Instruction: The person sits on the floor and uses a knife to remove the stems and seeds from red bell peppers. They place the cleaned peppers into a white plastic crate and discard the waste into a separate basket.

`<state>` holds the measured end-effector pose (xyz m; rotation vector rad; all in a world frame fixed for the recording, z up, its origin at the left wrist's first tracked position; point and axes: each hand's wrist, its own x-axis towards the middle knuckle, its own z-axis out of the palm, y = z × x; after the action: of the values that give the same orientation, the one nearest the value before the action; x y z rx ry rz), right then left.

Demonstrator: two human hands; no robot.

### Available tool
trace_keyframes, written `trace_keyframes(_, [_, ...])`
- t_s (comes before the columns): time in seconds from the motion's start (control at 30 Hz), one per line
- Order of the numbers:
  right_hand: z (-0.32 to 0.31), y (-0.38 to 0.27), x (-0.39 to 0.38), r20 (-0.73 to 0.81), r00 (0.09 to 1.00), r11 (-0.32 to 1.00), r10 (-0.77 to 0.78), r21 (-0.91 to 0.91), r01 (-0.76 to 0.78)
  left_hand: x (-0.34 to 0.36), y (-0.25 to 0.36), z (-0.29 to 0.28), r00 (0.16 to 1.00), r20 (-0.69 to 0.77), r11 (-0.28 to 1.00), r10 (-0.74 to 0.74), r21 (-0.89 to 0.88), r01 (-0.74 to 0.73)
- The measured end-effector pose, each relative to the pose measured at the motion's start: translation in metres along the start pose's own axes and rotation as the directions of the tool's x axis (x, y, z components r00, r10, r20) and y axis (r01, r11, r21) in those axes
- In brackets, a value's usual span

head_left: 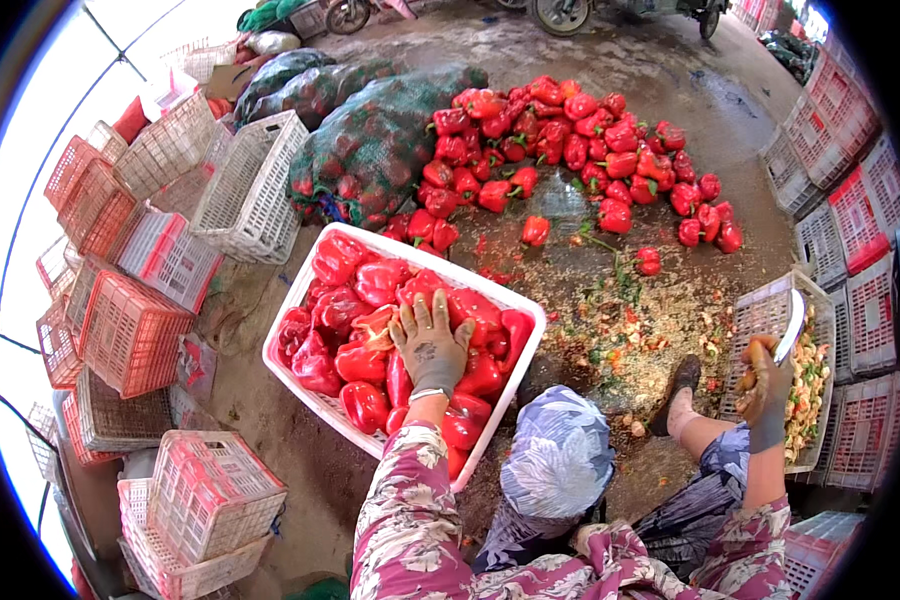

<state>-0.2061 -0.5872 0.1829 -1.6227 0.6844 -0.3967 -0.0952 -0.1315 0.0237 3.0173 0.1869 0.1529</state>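
Note:
A white crate [287, 370] full of glossy red peppers [379, 282] stands left of my knees. My left hand [432, 345], in a stained grey-brown glove, lies on the peppers with its fingers spread. Beside its fingertips is a paler, orange-tinged pepper [374, 328]. Over to the right, my right hand [764, 392], gloved as well, is closed around a knife [792, 325] with a pale curved blade pointing up and away. That hand is above the near-left side of a crate [808, 462] of pale pepper cores and scraps [810, 385]. My fingers hide the knife's handle.
Ahead, a big heap of red peppers [580, 140] lies on the wet floor, beside filled green net sacks [365, 135]. Seeds and scraps [610, 350] litter the ground before my feet. Stacked plastic crates line the left [135, 330] and right [860, 220]. Vehicle wheels [562, 12] show far back.

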Motion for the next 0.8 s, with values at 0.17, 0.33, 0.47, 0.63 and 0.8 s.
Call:
trace_keyframes(0.17, [0.023, 0.007, 0.012, -0.042, 0.996, 0.997, 0.080, -0.007, -0.080, 0.002, -0.002, 0.006, 1.000, 0.009, 1.000, 0.007, 0.030, -0.008])
trace_keyframes(0.33, [0.036, -0.020, 0.007, 0.040, 0.996, 0.991, 0.083, 0.106, -0.087, 0.006, 0.003, 0.000, 0.998, 0.045, 0.999, 0.037, 0.033, -0.038])
trace_keyframes(0.47, [0.032, -0.023, 0.010, 0.107, 0.994, 0.995, 0.036, 0.094, -0.046, 0.007, -0.002, -0.003, 0.998, 0.066, 1.000, 0.014, 0.020, -0.015])
trace_keyframes(0.63, [0.018, 0.006, 0.003, 0.191, 0.965, 0.980, 0.181, 0.043, -0.192, -0.061, 0.020, -0.035, 0.987, 0.156, 0.999, 0.028, -0.040, -0.022])
trace_keyframes(0.8, [0.014, 0.031, -0.002, 0.129, 0.970, 0.977, 0.205, 0.033, -0.210, -0.092, 0.031, 0.001, 0.994, -0.029, 0.988, 0.102, 0.119, -0.098])
